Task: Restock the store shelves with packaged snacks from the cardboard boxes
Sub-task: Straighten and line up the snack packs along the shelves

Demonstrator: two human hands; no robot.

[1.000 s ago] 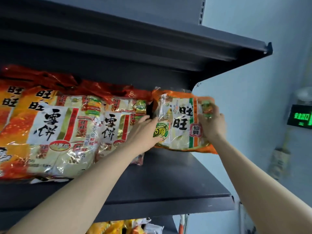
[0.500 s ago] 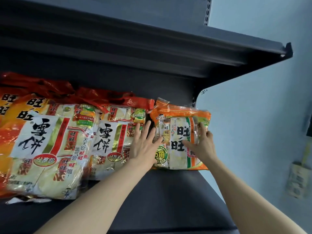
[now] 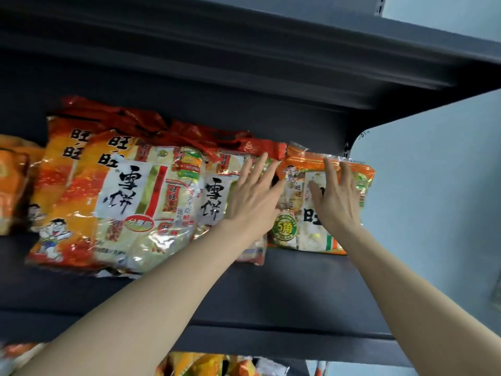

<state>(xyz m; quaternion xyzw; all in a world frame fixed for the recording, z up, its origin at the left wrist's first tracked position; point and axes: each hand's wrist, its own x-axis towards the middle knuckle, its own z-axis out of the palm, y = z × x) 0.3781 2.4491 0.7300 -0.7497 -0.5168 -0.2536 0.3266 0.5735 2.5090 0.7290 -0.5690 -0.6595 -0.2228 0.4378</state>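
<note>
An orange-and-white snack bag (image 3: 298, 229) stands against the back of the dark shelf (image 3: 284, 294) at its right end. My right hand (image 3: 334, 202) lies flat on the bag's front with straight fingers. My left hand (image 3: 253, 202) is spread open across the gap between this bag and the red-topped rice cracker bag (image 3: 214, 202) to its left, fingers straight. Larger red-and-orange rice cracker bags (image 3: 116, 207) lean in a row further left.
The shelf above (image 3: 244, 55) overhangs the bags. A pale wall (image 3: 433, 199) is to the right of the shelf end. More orange bags (image 3: 13, 185) sit at far left, and snack packs (image 3: 206, 365) show on the shelf below. Bare shelf surface lies in front of the bags.
The orange bag went from held at its sides to standing against the shelf back. Both hands flattened onto the bag fronts, and the camera view shifted right and closer.
</note>
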